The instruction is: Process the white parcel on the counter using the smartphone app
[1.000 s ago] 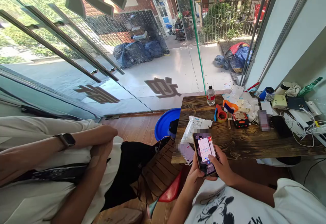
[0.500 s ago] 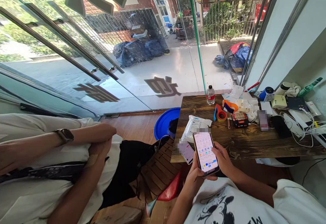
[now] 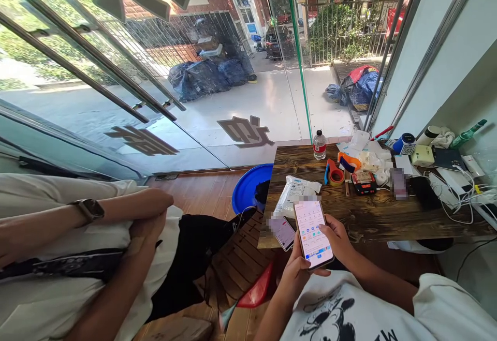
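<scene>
Replacing the smaller card, an icon page [image 3: 310,222] filled the phone [image 3: 316,245] (left hand [image 3: 298,264] clasped it; right hand [image 3: 338,238] half-curled, grip unclear), apparently advancing browsing.

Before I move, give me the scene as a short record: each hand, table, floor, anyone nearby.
Left hand: holds lit phone near its lower end
Right hand: at that phone's right side, partly over it; contact unclear
Table: second phone, white package, bottle, red tape dispenser
Floor: blue tub, left of table
Nearby: co-worker, arms crossed, watch on one wrist
</scene>
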A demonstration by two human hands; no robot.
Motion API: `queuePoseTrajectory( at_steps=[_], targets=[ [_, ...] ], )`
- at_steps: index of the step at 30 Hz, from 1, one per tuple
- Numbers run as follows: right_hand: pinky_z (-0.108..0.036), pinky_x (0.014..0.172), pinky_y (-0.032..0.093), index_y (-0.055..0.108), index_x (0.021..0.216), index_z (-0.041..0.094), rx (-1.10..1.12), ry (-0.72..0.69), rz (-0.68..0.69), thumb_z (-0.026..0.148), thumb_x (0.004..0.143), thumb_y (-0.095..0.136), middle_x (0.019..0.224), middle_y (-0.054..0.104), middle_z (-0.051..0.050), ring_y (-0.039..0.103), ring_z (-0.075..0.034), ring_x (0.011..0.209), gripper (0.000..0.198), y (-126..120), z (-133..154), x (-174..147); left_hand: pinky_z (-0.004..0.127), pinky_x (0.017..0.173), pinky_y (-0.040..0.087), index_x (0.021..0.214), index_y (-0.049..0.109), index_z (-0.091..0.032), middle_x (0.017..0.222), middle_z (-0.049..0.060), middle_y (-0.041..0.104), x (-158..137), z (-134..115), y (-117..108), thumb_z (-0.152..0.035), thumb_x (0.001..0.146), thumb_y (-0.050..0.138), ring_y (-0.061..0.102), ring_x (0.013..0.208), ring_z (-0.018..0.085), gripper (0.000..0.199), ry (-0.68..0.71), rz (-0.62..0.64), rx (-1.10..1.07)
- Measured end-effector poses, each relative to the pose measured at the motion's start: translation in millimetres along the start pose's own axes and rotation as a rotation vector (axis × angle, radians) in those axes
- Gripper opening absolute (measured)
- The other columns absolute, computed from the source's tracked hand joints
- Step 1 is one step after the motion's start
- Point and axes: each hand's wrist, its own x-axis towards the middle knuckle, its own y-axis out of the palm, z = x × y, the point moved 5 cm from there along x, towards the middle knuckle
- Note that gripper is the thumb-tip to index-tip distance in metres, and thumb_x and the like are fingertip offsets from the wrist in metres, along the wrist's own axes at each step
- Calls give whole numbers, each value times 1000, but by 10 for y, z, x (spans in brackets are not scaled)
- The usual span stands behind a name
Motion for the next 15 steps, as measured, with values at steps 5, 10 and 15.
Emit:
queuePoseTrajectory(
  at_steps=[5, 10, 15],
  targets=[
    [-28, 62, 44, 66, 83, 19, -44, -20, -8, 45, 80, 66, 75, 64, -2, 54, -18, 68, 26, -14, -8, 22, 37, 67, 64, 163, 6, -44, 155, 4, 50, 10, 4, -6, -8, 68, 51, 61, 119, 35, 111, -1, 35, 7],
    [-31, 71, 49, 64, 102, 20, -15, -102, 8, 50, 94, 55, 89, 66, -4, 60, -21, 78, 32, 43, 58, -26, 37, 66, 64, 163, 5, -43, 159, 3, 45, 7, -17, -12, -8, 66, 51, 60, 122, 36, 113, -1, 29, 29],
    [-42, 96, 47, 48, 143, 25, -408, -512, -25, 47, 104, 44, 136, 55, -13, 54, -28, 121, 45, -20, 362, -180, 37, 68, 64, 163, 4, -45, 160, 2, 44, -1, -37, 7, -8, 68, 50, 59, 124, 36, 112, -5, 34, 28]
  ],
)
